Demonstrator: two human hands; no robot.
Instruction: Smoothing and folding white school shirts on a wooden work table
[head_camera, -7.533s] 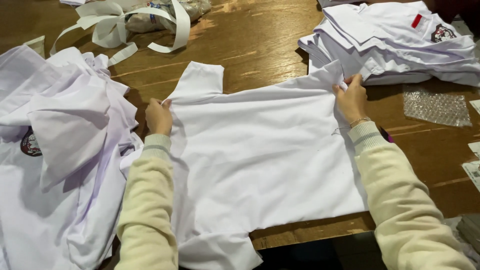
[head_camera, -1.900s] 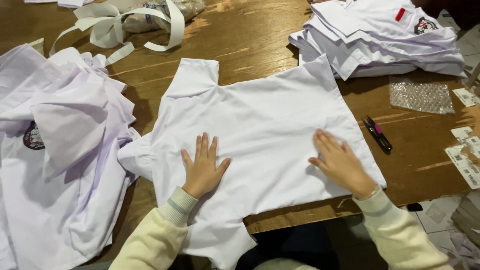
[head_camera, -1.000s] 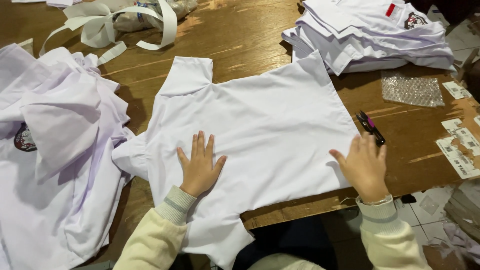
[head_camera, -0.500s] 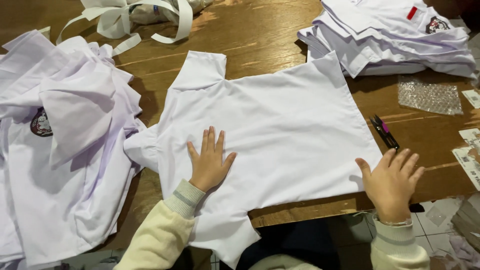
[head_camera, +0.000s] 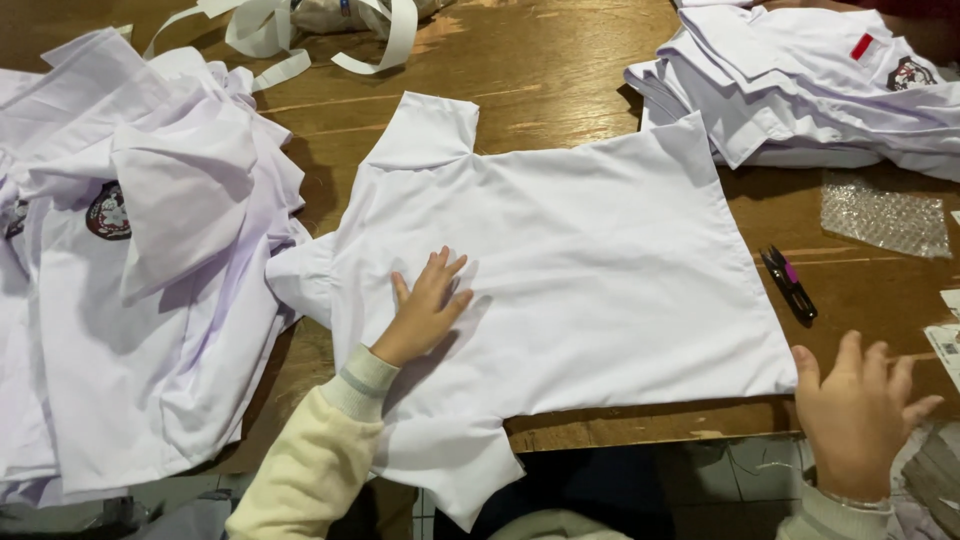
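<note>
The white shirt (head_camera: 560, 290) lay spread in the middle of the wooden table (head_camera: 560, 60), the left hand (head_camera: 425, 310) pressing it flat with open fingers, while the right hand (head_camera: 858, 420), open and empty, hovered off its right edge, so smoothing should stay gentle.

A worn brown wooden table (head_camera: 560, 60) stands over pale floor tiles (head_camera: 740, 480).

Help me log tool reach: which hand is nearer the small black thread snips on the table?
Right. The right hand hovers open just below the thread snips, past the shirt's edge. The left hand lies flat on the shirt, well across from them.
</note>
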